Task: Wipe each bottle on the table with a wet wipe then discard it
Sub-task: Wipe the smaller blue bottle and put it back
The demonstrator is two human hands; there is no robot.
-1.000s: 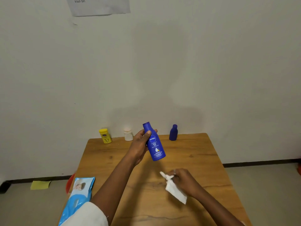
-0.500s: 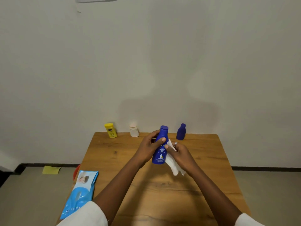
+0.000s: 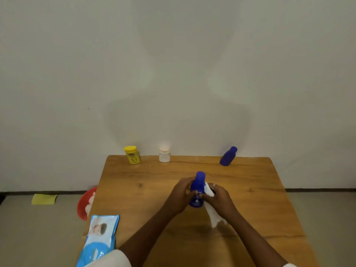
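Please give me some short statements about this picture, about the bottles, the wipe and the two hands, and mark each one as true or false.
1. The left hand grips the blue bottle. True.
2. The right hand holds a yellow cloth. False: it holds a white wet wipe against the blue bottle.
3. Three other bottles stand at the far edge of the table. True: a yellow bottle, a white bottle and a small dark blue bottle.
4. The pack of wipes lies at the table's right side. False: it lies at the near left corner.
5. The blue bottle has no cap. False: its blue cap is on.
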